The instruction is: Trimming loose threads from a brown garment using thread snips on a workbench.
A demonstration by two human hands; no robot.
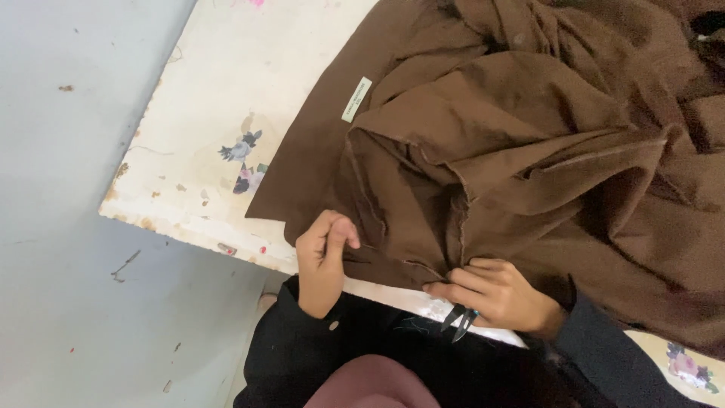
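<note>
A big, crumpled brown cloth garment (529,143) lies on a worn white table with flower pictures (219,98). The left hand (323,261) pinches the garment's near seam edge between thumb and fingers. The right hand (495,295), just beside it along the same edge, presses the cloth with its fingertips and holds small black thread snips (459,320). Most of the garment sits bunched up, away from both hands. A small pale label (356,99) shows on the cloth, above the left hand.
</note>
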